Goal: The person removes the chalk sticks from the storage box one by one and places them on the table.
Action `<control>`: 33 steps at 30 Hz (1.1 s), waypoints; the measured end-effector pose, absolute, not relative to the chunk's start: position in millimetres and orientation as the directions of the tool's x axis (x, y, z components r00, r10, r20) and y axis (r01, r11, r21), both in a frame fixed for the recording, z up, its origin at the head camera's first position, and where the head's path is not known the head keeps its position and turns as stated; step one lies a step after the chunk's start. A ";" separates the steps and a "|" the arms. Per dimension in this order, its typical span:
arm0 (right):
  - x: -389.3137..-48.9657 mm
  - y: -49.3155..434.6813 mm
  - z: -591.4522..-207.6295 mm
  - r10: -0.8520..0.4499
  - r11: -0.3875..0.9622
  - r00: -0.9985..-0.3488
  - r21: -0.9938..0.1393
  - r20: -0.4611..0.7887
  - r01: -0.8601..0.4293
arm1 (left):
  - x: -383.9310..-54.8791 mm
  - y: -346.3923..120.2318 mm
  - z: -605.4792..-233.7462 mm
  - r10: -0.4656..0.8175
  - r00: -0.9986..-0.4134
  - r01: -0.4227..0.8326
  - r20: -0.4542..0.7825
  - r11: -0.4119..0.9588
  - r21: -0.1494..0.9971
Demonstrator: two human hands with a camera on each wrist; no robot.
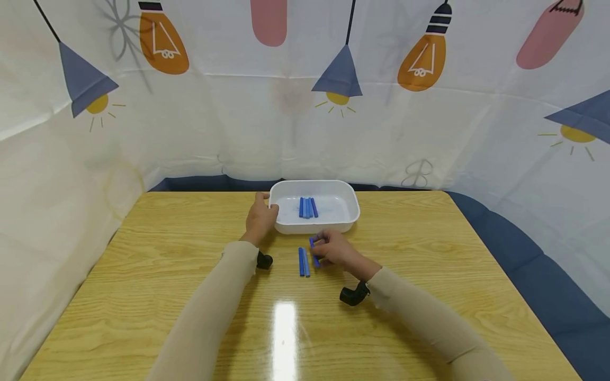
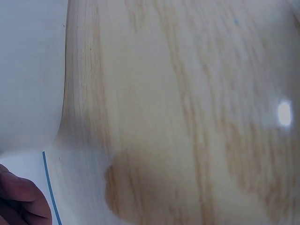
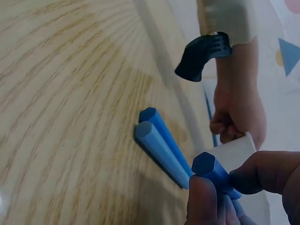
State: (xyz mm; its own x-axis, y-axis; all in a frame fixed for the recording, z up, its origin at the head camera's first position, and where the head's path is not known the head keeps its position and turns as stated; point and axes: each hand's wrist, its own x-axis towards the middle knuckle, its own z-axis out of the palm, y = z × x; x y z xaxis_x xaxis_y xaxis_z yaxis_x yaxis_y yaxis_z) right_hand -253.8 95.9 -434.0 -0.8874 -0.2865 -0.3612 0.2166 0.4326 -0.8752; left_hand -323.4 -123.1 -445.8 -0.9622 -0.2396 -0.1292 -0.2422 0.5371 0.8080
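Observation:
My left hand (image 1: 261,216) grips the left end of a white plastic tray (image 1: 314,228), its fingers curled at the rim in the right wrist view. Inside the tray lie several blue sticks (image 1: 307,208) side by side. Just in front of the tray, my right hand (image 1: 335,248) pinches a dark blue six-sided crayon-like stick (image 3: 213,171) between thumb and fingers. To the left of that hand, a darker blue stick (image 1: 301,262) and a lighter blue stick (image 3: 161,152) lie together on the table. The left wrist view catches only some left fingers (image 2: 26,199) beside the tray's wall.
The wooden table (image 1: 167,296) extends around the tray and both arms. Behind it hangs a white cloth (image 1: 229,127) printed with lamps and bulbs. Dark blue padding (image 1: 514,248) borders the far and right edges. A black wrist camera (image 1: 353,294) sits below the right wrist.

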 end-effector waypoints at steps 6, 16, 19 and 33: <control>-253.1 92.1 -443.0 -0.269 0.441 -0.897 -0.873 -0.351 0.209 | -323.4 -122.0 -446.6 -0.239 -0.962 -0.246 -0.135 0.533 0.810; -250.6 86.8 -449.8 -0.244 0.484 -0.907 -0.854 -0.342 0.192 | -323.2 -121.4 -447.5 -0.232 -0.965 -0.233 -0.125 0.528 0.817; -249.3 85.4 -450.9 -0.239 0.499 -0.911 -0.847 -0.337 0.182 | -323.3 -122.2 -447.5 -0.232 -0.966 -0.226 -0.116 0.532 0.816; -248.1 82.5 -455.3 -0.230 0.551 -0.925 -0.824 -0.302 0.132 | -323.7 -124.8 -447.5 -0.224 -0.967 -0.227 -0.125 0.522 0.822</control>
State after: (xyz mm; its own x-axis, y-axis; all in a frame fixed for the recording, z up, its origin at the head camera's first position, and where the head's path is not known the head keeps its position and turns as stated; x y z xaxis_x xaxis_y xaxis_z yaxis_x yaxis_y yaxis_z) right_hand -248.1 82.5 -455.3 -0.9253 -0.2297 -0.3019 0.1320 0.5510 -0.8240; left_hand -323.7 -124.8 -447.5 -0.9666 -0.2237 -0.1251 -0.2272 0.5222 0.8220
